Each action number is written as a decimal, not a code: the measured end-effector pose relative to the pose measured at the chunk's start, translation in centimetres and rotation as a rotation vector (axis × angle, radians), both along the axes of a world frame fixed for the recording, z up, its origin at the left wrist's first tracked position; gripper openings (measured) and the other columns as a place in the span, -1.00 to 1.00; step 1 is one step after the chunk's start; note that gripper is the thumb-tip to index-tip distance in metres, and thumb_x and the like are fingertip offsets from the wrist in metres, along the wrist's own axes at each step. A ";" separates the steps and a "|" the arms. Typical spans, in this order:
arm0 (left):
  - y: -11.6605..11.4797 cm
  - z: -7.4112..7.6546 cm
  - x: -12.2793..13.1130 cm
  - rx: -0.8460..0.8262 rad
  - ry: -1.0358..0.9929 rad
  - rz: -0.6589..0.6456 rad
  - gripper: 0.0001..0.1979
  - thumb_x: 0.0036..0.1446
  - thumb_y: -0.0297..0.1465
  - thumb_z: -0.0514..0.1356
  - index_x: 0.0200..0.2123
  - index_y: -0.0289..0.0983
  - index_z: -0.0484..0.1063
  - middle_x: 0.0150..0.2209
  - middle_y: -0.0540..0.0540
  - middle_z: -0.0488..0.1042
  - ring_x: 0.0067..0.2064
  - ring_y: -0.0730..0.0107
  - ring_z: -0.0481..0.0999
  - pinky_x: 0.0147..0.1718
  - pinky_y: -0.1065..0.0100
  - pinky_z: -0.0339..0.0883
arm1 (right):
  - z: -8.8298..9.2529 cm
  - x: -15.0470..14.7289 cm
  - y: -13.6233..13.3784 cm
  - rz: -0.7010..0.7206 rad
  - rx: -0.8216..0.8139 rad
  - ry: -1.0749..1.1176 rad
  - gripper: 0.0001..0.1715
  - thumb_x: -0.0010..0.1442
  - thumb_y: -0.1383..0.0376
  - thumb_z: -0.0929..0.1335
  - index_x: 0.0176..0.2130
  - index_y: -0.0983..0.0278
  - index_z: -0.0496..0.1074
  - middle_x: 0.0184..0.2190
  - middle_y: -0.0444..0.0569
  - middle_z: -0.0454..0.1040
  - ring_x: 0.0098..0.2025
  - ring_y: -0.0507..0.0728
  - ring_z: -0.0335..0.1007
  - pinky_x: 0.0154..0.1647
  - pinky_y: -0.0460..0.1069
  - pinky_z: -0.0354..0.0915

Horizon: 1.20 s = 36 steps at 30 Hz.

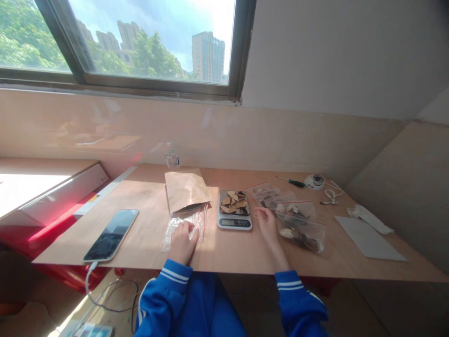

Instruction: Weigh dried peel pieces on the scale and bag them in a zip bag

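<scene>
My left hand (183,239) rests on a small stack of clear plastic zip bags (200,223), its fingers loosely bent and the thumb apart. My right hand (266,225) hovers just right of a white digital kitchen scale (224,223), fingers loosely curved with nothing seen in them. On the scale's plate lies a pile of dry, brown-and-tan flat pieces (233,202). Behind the bags is a brown paper pouch (187,187), its dark mouth facing me. Beyond my right hand, filled zip bags (301,236) overlap in a row, holding similar-looking dark and pale pieces.
A phone (112,236) on a charging cable lies at the left edge. At the back stand a clear bottle (172,157) and, farther right, a green-handled screwdriver (296,183) beside a white dome camera (315,181). White paper (370,241) and a white cloth (370,219) lie at right.
</scene>
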State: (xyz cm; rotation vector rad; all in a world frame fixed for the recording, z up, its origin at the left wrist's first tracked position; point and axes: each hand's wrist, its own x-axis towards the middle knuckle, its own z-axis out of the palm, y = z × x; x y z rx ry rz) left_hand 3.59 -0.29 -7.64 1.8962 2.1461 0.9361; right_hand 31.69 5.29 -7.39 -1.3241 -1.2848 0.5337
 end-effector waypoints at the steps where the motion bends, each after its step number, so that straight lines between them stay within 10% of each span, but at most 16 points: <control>1: 0.0 0.0 0.0 0.000 -0.002 -0.001 -0.87 0.07 -0.29 0.05 -0.38 -0.23 0.27 -0.34 -0.08 0.39 -0.25 0.22 0.42 -0.20 0.21 0.26 | 0.1 0.1 -0.4 0.012 -0.001 -0.056 -0.65 0.16 0.10 0.23 -0.26 0.30 0.42 -0.26 0.10 0.49 -0.29 0.17 0.46 -0.20 0.12 0.40; 10: -0.1 0.2 0.0 -0.016 -0.018 -0.006 -0.87 0.07 -0.30 0.06 -0.37 -0.23 0.27 -0.34 -0.08 0.38 -0.25 0.22 0.40 -0.18 0.21 0.25 | 1.5 -1.1 -0.8 0.109 0.080 -0.490 -0.68 0.20 0.28 0.19 -0.17 0.24 0.47 -0.24 0.04 0.38 -0.10 0.19 0.31 0.03 0.15 0.22; 29: -0.5 0.1 -0.6 -0.039 -0.240 0.029 -0.86 0.02 -0.29 0.04 -0.51 -0.20 0.24 -0.51 -0.03 0.39 -0.36 0.28 0.42 -0.31 0.28 0.26 | -0.5 1.9 -6.1 0.054 -0.080 -0.150 -0.69 0.13 0.24 0.19 -0.32 0.27 0.47 -0.42 0.00 0.47 -0.39 0.15 0.36 -0.36 0.00 0.29; 36: -3.4 3.0 0.8 -0.033 -0.313 0.195 -0.80 0.00 -0.20 0.08 -0.51 -0.19 0.23 -0.55 0.03 0.38 -0.47 0.33 0.39 -0.42 0.31 0.23 | 0.0 1.6 -6.7 0.056 -0.043 -0.166 -0.70 0.12 0.27 0.19 -0.32 0.27 0.47 -0.42 -0.01 0.46 -0.38 0.14 0.36 -0.40 -0.03 0.27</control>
